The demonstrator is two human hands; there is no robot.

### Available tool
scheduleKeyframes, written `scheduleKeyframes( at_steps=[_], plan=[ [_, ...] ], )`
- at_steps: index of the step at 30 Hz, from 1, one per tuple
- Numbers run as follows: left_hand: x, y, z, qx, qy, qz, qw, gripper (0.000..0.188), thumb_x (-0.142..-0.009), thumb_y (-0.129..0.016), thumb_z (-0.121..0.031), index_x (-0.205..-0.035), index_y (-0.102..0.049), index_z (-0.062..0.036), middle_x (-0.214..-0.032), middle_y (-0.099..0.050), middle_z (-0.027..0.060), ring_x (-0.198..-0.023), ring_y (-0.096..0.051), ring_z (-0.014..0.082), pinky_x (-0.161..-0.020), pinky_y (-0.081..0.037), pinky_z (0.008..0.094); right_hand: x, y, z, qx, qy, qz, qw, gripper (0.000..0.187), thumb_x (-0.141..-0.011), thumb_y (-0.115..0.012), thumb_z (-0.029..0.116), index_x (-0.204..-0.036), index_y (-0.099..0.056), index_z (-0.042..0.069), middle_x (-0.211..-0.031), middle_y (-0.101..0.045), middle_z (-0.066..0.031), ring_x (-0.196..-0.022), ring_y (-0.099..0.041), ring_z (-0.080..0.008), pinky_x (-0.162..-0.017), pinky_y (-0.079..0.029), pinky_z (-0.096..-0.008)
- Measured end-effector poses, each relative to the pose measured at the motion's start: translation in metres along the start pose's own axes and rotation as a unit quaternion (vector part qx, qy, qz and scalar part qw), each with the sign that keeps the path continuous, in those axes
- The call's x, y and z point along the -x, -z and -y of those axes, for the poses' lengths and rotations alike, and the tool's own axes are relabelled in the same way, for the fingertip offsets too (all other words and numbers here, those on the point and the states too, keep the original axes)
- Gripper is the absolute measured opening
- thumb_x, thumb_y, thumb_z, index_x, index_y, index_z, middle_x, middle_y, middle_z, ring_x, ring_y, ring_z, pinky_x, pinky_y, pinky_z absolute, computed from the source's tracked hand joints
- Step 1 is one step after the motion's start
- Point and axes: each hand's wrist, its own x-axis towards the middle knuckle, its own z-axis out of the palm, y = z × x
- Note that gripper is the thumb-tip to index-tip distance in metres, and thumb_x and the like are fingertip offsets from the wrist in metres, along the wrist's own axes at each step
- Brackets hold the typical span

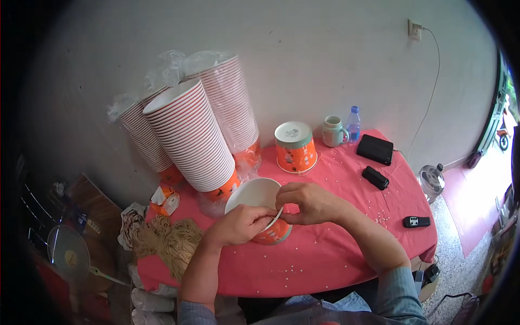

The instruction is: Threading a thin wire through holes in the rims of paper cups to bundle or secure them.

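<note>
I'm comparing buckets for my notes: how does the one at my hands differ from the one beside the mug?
The near bucket has its open mouth upward; the far bucket is upside down, base up.
The near bucket has the left hand and right hand at its rim; the far bucket stands untouched on the pink tablecloth.
The near bucket shows its white inside; the far bucket hides it.
Both have orange patterned outsides.

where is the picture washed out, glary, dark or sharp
Head view: daylight washes out the open doorway at far right; head view: black vignetting swallows the corners; head view: glints streak the clear crumpled plastic wrapping; head view: the white-lined orange paper bucket looks reasonably sharp.
</note>
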Motion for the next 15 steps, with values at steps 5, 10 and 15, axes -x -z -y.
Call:
scheduleKeyframes(
  at_steps=[5, 10, 15],
  plan=[
    [-0.022, 0.002, -0.017, 0.096, 0.025, -0.007, 0.995, 0.021, -0.104, -0.07, -0.015, -0.117, -0.076, -0.0003, -0.095, -0.08, 0.0143, -0.09, -0.078, 0.0191, -0.083, -0.059, 0.0334, 0.007, 0.017, -0.002, -0.02, 0.039, -0.046, 0.998, 0.019, -0.085, -0.081, 0.014, -0.101, -0.075, 0.006, -0.103, -0.073, -0.0132, -0.097, -0.073, -0.0345, -0.084, -0.06, -0.0465],
    [-0.019, 0.007, -0.017, 0.051, 0.013, -0.01, 0.999, 0.019, -0.103, -0.071, -0.015, -0.114, -0.075, 0.0002, -0.094, -0.08, 0.0126, -0.085, -0.077, 0.0192, -0.078, -0.059, 0.0353, 0.004, 0.016, 0.006, 0.004, 0.026, -0.025, 0.999, 0.016, -0.084, -0.08, 0.012, -0.097, -0.072, 0.006, -0.1, -0.071, -0.0125, -0.098, -0.072, -0.0347, -0.086, -0.059, -0.0466],
    [-0.012, 0.014, -0.024, 0.009, 0.017, -0.145, 0.989, 0.016, -0.1, -0.074, -0.012, -0.111, -0.075, 0.0003, -0.092, -0.08, 0.0115, -0.084, -0.077, 0.02, -0.077, -0.059, 0.0357, 0.007, 0.022, 0.0, 0.051, -0.003, 0.019, 0.999, 0.017, -0.084, -0.081, 0.009, -0.098, -0.072, 0.005, -0.104, -0.072, -0.0093, -0.103, -0.072, -0.0317, -0.088, -0.06, -0.0436]
  ],
)
